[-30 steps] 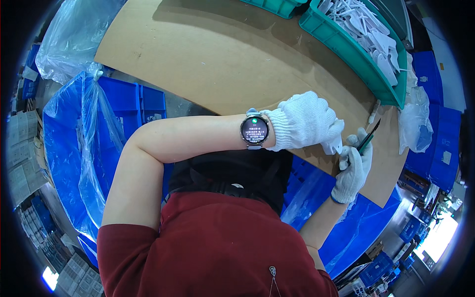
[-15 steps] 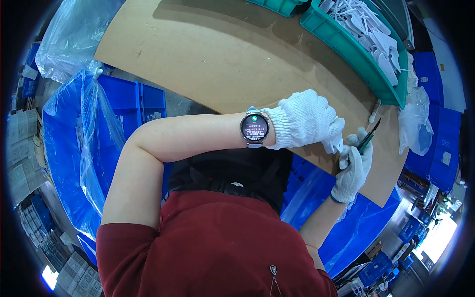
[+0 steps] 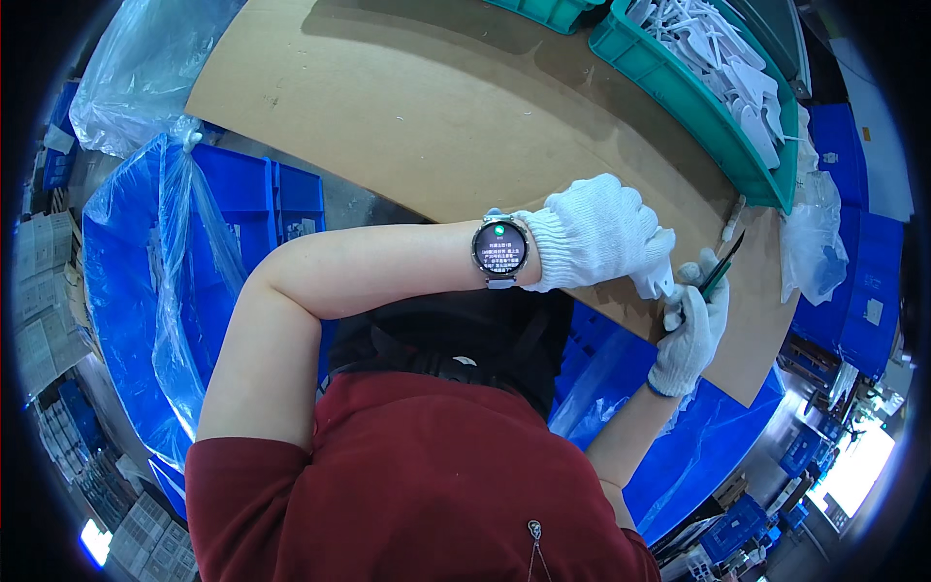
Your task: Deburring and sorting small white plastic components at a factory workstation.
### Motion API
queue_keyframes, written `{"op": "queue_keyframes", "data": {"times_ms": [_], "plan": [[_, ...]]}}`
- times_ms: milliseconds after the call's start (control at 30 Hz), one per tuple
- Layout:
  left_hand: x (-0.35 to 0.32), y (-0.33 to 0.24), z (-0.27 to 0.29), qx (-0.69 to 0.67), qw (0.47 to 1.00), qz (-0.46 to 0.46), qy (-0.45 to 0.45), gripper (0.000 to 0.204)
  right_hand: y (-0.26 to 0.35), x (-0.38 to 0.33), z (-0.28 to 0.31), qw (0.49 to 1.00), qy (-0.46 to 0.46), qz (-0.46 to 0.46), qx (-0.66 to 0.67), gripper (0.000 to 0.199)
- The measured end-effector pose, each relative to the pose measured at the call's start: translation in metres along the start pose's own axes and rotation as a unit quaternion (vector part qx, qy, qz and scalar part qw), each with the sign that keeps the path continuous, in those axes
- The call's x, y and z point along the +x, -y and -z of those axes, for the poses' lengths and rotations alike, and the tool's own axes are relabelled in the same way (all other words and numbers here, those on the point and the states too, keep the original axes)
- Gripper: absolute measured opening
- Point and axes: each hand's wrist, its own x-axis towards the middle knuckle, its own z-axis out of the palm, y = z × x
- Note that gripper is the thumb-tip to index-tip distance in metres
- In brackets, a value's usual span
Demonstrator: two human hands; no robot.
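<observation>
My left hand [image 3: 596, 233], in a white knitted glove, reaches across over the cardboard with its fingers bent together. A small white edge shows at its fingertips, but I cannot make out whether it is a held piece or the glove. Close beside it, my right hand [image 3: 696, 325], also gloved, is wrapped round a slim pointed tool [image 3: 720, 275] with a green handle and a dark tip. The tip points up and away to the right. Its exact kind is unclear. A round black watch [image 3: 500, 248] sits on my left wrist.
Brown cardboard [image 3: 407, 116] covers the work surface. At the far right a green crate [image 3: 669, 107] holds many white plastic parts [image 3: 727, 68]. A white-handled tool [image 3: 734, 218] lies near its corner. Blue bins [image 3: 238, 199] lined with clear plastic stand at the left and below my right arm.
</observation>
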Motion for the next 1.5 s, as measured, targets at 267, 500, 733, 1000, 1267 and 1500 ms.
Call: {"op": "queue_keyframes", "data": {"times_ms": [267, 500, 733, 1000, 1267, 1500], "plan": [[0.0007, -0.0011, -0.0003, -0.005, 1.000, 0.002, 0.007, 0.022, -0.0007, -0.0006, -0.0004, 1.000, 0.001, 0.003, -0.002, 0.050], [-0.0003, -0.0007, -0.0015, -0.001, 1.000, 0.004, -0.003, 0.022, -0.0024, -0.0004, 0.0001, 1.000, 0.001, 0.005, -0.001, 0.049], [-0.0004, -0.0003, -0.0023, -0.010, 1.000, 0.001, -0.005, 0.022, -0.0019, 0.0001, 0.0009, 1.000, 0.003, 0.003, 0.000, 0.048], [-0.0005, -0.0007, -0.0053, 0.002, 1.000, 0.000, -0.018, 0.023, -0.0020, 0.0004, -0.0002, 1.000, -0.002, 0.001, 0.001, 0.049], [-0.0022, -0.0010, -0.0047, 0.012, 1.000, -0.002, -0.020, 0.022, -0.0012, -0.0010, -0.0030, 1.000, -0.009, 0.000, -0.004, 0.050], [-0.0018, -0.0009, -0.0039, 0.027, 0.999, -0.004, -0.037, 0.026, -0.0011, -0.0011, -0.0038, 1.000, -0.010, 0.009, 0.015, 0.046]]}}
